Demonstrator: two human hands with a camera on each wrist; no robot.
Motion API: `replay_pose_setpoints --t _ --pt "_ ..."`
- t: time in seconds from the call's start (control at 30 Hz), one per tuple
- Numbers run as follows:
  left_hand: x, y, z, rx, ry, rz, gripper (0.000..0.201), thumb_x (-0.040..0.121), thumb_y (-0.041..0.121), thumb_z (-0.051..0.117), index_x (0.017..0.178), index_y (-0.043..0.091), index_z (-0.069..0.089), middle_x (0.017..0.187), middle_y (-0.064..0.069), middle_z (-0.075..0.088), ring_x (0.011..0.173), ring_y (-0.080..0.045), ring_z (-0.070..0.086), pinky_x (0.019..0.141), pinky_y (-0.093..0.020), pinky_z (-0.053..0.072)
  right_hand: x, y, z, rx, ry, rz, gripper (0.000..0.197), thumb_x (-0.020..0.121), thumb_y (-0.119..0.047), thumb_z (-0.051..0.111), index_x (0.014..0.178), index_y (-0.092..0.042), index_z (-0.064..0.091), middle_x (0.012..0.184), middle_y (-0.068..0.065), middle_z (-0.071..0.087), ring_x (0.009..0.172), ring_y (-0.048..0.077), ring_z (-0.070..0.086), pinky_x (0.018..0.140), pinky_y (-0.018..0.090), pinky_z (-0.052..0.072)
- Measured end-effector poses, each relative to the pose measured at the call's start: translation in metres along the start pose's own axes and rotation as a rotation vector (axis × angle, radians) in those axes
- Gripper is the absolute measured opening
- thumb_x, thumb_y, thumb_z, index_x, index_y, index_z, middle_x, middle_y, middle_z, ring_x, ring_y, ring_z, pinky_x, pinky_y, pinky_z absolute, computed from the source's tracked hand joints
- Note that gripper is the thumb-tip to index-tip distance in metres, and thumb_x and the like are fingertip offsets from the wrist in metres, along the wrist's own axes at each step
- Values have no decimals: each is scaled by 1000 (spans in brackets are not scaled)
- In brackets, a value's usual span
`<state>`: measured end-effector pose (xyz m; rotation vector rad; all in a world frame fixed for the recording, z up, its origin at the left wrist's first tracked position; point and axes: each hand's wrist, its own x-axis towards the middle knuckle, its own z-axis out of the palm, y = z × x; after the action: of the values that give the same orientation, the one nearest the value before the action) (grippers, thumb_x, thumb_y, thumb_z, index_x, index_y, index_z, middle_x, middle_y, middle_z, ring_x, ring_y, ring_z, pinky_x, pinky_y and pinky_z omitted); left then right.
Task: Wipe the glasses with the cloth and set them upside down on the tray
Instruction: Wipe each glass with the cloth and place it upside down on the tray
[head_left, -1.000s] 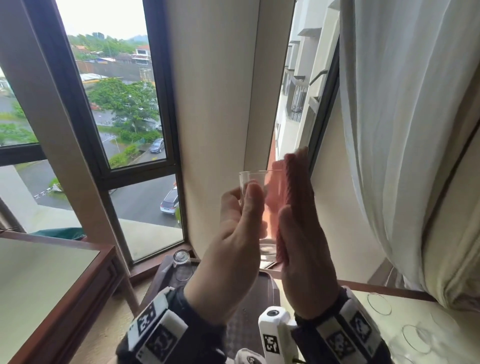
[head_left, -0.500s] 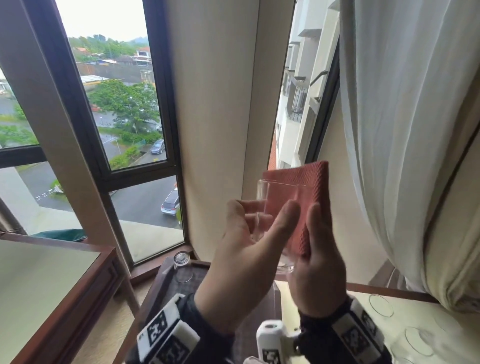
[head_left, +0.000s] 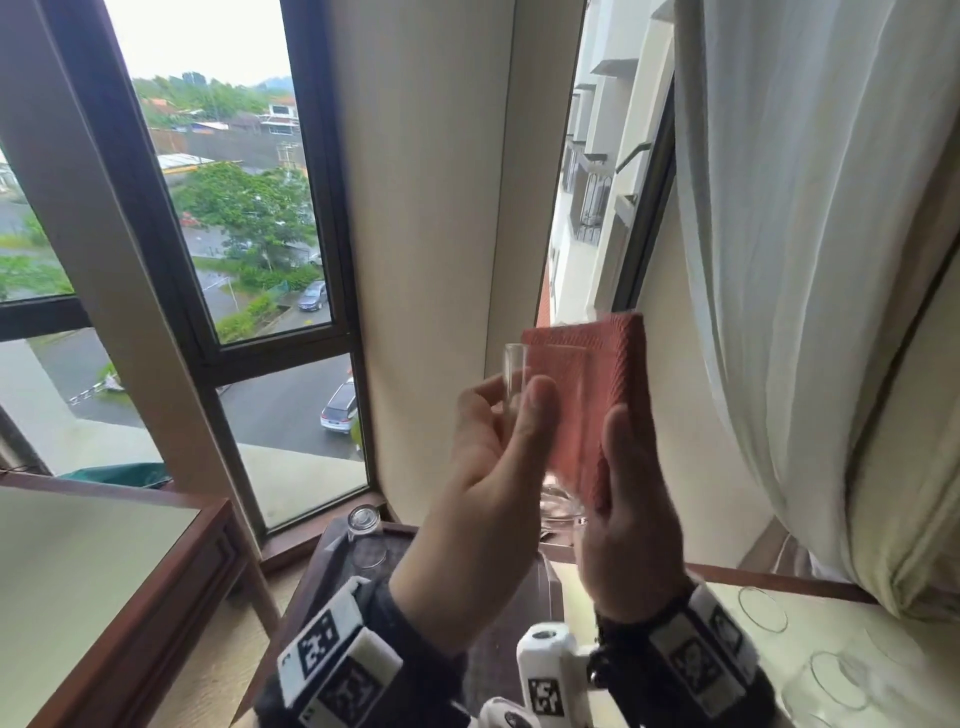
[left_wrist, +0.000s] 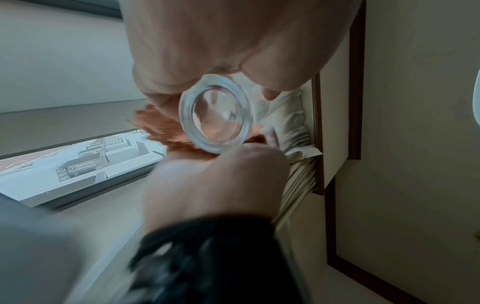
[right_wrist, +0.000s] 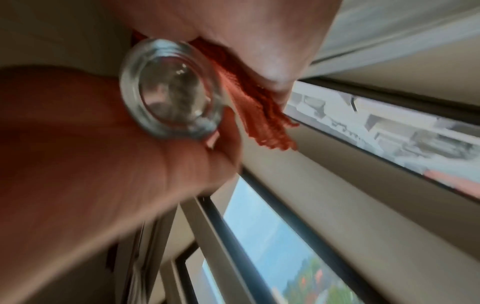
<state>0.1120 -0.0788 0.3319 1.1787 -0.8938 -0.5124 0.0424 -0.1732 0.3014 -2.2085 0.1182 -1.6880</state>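
The glass (head_left: 516, 384) is held up at chest height before the window corner, mouth up, and is gripped by the left hand (head_left: 483, 499), its fingers (head_left: 530, 415) curled round the wall. At three o'clock of the glass, the red cloth (head_left: 592, 405) is pressed flat against it by the right hand (head_left: 628, 525), thumb clamped on the fabric. The rubbing is best done with the glass turned inside the cloth while the grip is kept low near the thick base (left_wrist: 217, 114). At seven o'clock of the hands, one glass (head_left: 363, 535) is already set mouth-down on the dark tray (head_left: 332, 561). At five o'clock, more glasses (head_left: 831, 686) wait on the desk (head_left: 810, 603), probably unwiped; the blur hides detail. The curtain (head_left: 810, 260) hangs near the right elbow's path and could be snagged.
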Motion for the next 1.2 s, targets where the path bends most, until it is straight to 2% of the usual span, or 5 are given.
replay_pose_setpoints --t 0.13,0.23,0.47,0.7,1.2 --pt "4 -3 0 44 55 -8 64 102 69 39 136 16 46 105 12 76 103 -5 72 99 -32 57 26 -19 -3 309 -164 165 36 106 -23 45 142 -22 47 149 -27 47 138 -5 43 110 15 38" --pt "10 -3 -11 12 127 -8 65 96 80 38 133 27 48 116 -10 73 109 -24 73 104 -54 54 -1 -30 6 297 -217 40 50 108 -23 30 156 -10 28 167 13 21 155 31 15 126 49 16" --pt "3 1 -6 8 53 72 54 107 57 34 130 10 49 90 6 73 79 -13 71 77 -24 58 -8 -8 4 125 -45 116 50 110 -17 28 157 -33 23 139 -10 52 123 -12 50 102 -3 28" --pt "8 0 -4 6 118 29 60 96 71 39 127 21 52 93 11 71 89 -9 70 89 -35 59 12 -30 -1 329 -218 188 46 108 -42 31 152 -29 38 163 4 33 151 23 28 123 59 19" --pt "-10 -6 5 60 32 -44 58 91 72 60 127 27 55 118 4 72 112 -4 69 98 -25 55 13 -8 -11 202 -23 360 36 109 -32 35 139 -16 45 145 9 53 141 24 37 113 21 37"
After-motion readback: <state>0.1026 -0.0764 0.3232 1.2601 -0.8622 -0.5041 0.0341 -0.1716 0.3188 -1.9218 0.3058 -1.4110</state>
